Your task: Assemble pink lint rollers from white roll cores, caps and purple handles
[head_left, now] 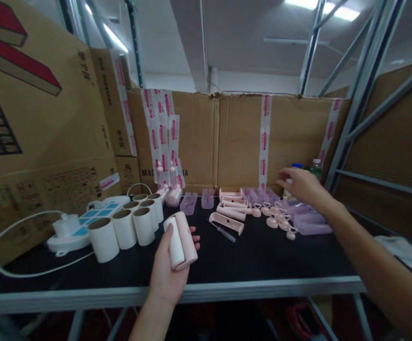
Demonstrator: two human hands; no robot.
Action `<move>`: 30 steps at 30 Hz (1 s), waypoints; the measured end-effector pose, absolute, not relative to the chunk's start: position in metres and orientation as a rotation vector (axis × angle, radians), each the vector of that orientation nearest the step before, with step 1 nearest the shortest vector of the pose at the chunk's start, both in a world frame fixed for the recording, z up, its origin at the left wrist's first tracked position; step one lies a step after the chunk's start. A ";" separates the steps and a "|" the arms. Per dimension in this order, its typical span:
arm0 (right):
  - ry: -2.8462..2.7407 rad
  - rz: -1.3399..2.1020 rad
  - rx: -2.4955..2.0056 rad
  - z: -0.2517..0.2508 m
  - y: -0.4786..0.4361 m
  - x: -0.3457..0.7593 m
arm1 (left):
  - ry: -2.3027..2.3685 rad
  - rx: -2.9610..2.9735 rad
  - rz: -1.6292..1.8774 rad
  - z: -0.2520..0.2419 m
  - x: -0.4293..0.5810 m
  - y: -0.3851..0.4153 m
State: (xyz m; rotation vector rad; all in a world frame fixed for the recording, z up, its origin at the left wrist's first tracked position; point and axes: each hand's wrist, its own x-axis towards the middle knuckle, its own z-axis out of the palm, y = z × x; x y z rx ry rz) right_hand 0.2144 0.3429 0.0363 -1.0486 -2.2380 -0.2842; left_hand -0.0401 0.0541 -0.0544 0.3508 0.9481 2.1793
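"Two hands of yours show. What do they have?"

"Your left hand is closed around a pink case with a white roll in it. You hold it up over the front of the black table. The case hides your palm and parts of your fingers."

"And your right hand?"

"It is out by the bottles at the back right, fingers a bit bent. I can't tell if you hold or touch anything. Your hand covers most of one bottle, so mainly its blue cap peeks out. The green bottle is partly hidden too."

"What else is hard to see on your table?"

"The pink holders overlap, so I can't count them. The pink rings sit in a messy bunch. Your right arm hides some of the clear purple parts. On your left, the front white tubes block part of the power strip. Under the table, a red thing is too dark to name."
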 end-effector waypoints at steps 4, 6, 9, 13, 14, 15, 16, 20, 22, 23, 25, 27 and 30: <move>-2.545 -0.204 -0.700 0.035 0.328 0.137 | 0.946 0.344 2.199 -0.054 -0.037 0.052; -2.714 -0.153 -0.431 0.029 0.312 0.090 | 0.937 0.336 2.202 -0.054 -0.037 0.051; -2.861 -0.122 -0.128 0.016 0.287 0.027 | 0.931 0.330 2.211 -0.053 -0.037 0.050; -2.890 -0.156 -0.197 0.002 0.265 -0.028 | 0.929 0.314 2.217 -0.052 -0.038 0.050; -2.891 -0.166 -0.248 -0.001 0.263 -0.035 | 0.932 0.315 2.217 -0.052 -0.039 0.051; -2.892 -0.174 -0.297 -0.003 0.261 -0.041 | 0.934 0.320 2.217 -0.052 -0.039 0.051; -2.891 -0.181 -0.341 -0.005 0.260 -0.044 | 0.939 0.326 2.215 -0.052 -0.040 0.052; -2.869 -0.197 -0.435 -0.011 0.253 -0.042 | 0.951 0.326 2.206 -0.052 -0.041 0.054; -2.851 -0.196 -0.431 -0.014 0.247 -0.032 | 0.948 0.332 2.212 -0.052 -0.041 0.053; -2.844 -0.191 -0.415 -0.015 0.244 -0.026 | 0.939 0.335 2.219 -0.052 -0.042 0.053; -2.832 -0.172 -0.365 -0.017 0.236 -0.008 | 0.914 0.334 2.246 -0.052 -0.043 0.052; -2.816 -0.141 -0.312 -0.019 0.226 0.015 | 0.889 0.318 2.285 -0.053 -0.046 0.052; -2.772 -0.082 -0.255 -0.025 0.209 0.057 | 0.858 0.311 2.335 -0.055 -0.048 0.052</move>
